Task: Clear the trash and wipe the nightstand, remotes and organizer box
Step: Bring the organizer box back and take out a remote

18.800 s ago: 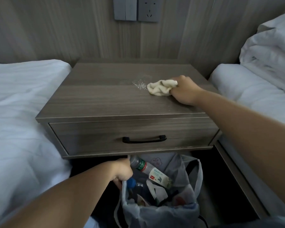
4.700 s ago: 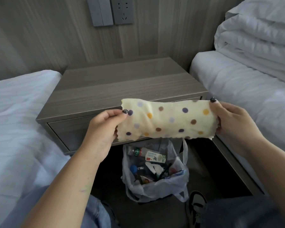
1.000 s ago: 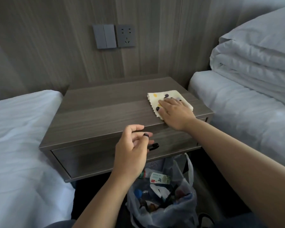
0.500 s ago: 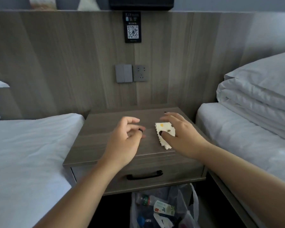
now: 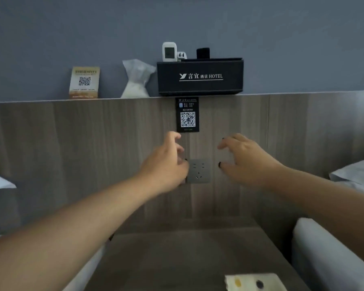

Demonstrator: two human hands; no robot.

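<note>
Both the left hand and right hand are reaching up, empty with fingers loosely spread, toward the organizer box sitting on the far ledge. Next they likely need to grip its two ends, while the cloth is lying on the near nightstand.

Matt wood-grain nightstand at lower centre, soft dotted cloth on it, matt wood-look wall panel, smooth grey plastic socket, matt black organizer box at upper centre, crinkled clear plastic tissue pack, glossy white plastic remote

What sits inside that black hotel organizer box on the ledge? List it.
Sticking up from the organizer box: a white remote, a small white item and a black remote. Its front wall hides their lower parts and anything else inside.
</note>
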